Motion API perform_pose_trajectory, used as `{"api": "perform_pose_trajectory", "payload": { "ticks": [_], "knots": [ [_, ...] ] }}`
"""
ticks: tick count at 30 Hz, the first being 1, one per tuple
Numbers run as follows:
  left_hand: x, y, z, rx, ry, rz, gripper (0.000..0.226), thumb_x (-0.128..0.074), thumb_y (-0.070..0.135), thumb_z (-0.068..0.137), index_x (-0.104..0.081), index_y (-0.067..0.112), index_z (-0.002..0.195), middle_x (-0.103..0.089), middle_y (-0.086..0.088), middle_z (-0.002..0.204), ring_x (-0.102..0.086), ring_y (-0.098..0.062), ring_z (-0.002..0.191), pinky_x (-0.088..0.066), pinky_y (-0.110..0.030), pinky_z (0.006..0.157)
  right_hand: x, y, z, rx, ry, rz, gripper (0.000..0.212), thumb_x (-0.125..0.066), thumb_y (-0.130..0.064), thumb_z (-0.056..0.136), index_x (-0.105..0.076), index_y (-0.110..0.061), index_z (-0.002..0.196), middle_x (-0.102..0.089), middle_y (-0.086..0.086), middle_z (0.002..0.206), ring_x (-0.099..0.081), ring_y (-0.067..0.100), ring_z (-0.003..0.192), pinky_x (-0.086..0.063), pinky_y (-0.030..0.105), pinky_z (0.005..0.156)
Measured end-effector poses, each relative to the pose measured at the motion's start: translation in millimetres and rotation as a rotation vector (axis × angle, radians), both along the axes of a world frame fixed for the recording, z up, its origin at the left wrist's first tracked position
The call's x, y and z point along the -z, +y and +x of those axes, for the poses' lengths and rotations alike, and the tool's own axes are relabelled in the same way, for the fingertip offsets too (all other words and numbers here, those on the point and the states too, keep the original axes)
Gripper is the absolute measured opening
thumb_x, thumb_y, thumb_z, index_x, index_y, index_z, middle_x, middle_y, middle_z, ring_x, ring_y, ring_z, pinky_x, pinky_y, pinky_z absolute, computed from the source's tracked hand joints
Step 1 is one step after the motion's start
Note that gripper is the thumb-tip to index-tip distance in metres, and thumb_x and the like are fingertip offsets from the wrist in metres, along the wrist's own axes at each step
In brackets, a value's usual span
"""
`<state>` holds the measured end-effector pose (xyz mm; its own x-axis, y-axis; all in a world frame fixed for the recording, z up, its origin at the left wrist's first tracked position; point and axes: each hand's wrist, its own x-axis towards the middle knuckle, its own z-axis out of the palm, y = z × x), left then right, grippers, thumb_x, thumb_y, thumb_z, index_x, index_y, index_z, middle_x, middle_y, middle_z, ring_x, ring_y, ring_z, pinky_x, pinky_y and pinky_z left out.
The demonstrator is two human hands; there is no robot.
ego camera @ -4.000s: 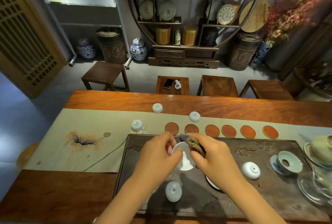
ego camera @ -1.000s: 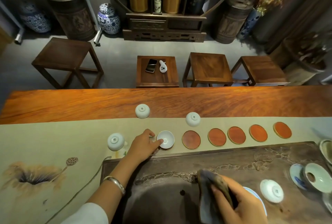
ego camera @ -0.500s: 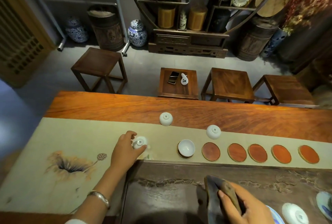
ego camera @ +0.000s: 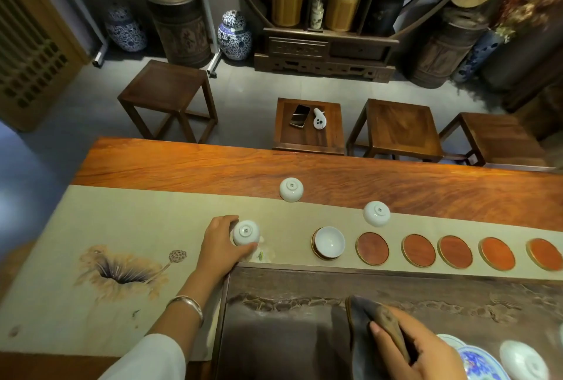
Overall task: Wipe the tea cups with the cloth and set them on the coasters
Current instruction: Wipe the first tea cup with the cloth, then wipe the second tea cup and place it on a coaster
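Observation:
My left hand (ego camera: 220,248) grips an upturned white tea cup (ego camera: 246,232) on the beige table runner (ego camera: 122,227). One white cup (ego camera: 329,242) stands upright on the leftmost coaster (ego camera: 315,253). Several bare round wooden coasters, the nearest (ego camera: 372,248), run to the right of it. Two more upturned cups, one (ego camera: 291,189) and another (ego camera: 376,213), sit farther back. Over the dark tea tray (ego camera: 280,318) my right hand (ego camera: 420,349) holds the dark brown cloth (ego camera: 374,324).
A blue-patterned saucer (ego camera: 478,361) and an upturned white cup (ego camera: 522,360) sit at the tray's lower right. Wooden stools stand beyond the table's far edge; one (ego camera: 309,133) carries a phone and a white object. Shelves and jars line the back wall.
My left hand let go of the upright cup on the first coaster, moved left, and now grips the upturned cup on the runner. My right hand keeps the cloth over the tray.

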<state>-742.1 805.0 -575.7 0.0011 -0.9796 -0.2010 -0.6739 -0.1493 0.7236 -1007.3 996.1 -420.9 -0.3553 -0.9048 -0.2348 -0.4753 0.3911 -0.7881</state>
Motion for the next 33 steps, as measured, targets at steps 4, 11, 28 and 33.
{"api": "perform_pose_trajectory", "payload": {
  "ticks": [4,11,28,33],
  "knots": [
    [3.4,-6.5,3.6,0.071,0.028,0.001,0.080,-0.094,0.034,0.057,-0.057,0.022,0.127,-0.048,0.005,0.119,-0.050,-0.011,0.108,-0.039,-0.024,0.093,-6.5,-4.5,5.9,-0.023,-0.046,-0.048,0.051,-0.079,0.004,0.069,-0.064,-0.045,0.069,-0.058,-0.048,0.066,-0.050,-0.033,0.072,-0.038,-0.005,0.072],
    [8.5,-10.6,13.0,0.141,0.016,-0.004,0.071,-0.094,0.031,0.057,-0.061,0.024,0.120,-0.048,0.008,0.116,-0.051,-0.013,0.109,-0.042,-0.027,0.096,-21.0,-12.7,17.5,0.013,-0.142,-0.008,0.015,-0.077,-0.052,0.068,-0.074,-0.046,0.082,-0.074,-0.023,0.081,-0.048,-0.035,0.069,-0.046,0.014,0.090],
    [-12.8,0.5,8.1,0.053,0.144,-0.056,0.062,-0.091,0.029,0.065,-0.062,0.029,0.120,-0.065,0.012,0.114,-0.062,-0.006,0.101,-0.051,-0.026,0.088,-23.8,-21.5,15.1,-0.115,0.043,0.045,0.059,-0.074,-0.014,0.078,-0.059,-0.070,0.085,-0.062,-0.045,0.079,-0.052,-0.030,0.085,-0.033,-0.011,0.068],
    [-43.7,19.3,0.8,0.084,0.171,-0.016,0.072,-0.089,0.026,0.069,-0.057,0.024,0.133,-0.063,0.009,0.127,-0.058,-0.009,0.115,-0.045,-0.023,0.095,-32.7,-24.5,19.5,-0.117,0.075,-0.019,0.062,-0.074,-0.012,0.077,-0.057,-0.072,0.083,-0.064,-0.041,0.078,-0.056,-0.025,0.084,-0.041,0.001,0.065]
  ]
}}
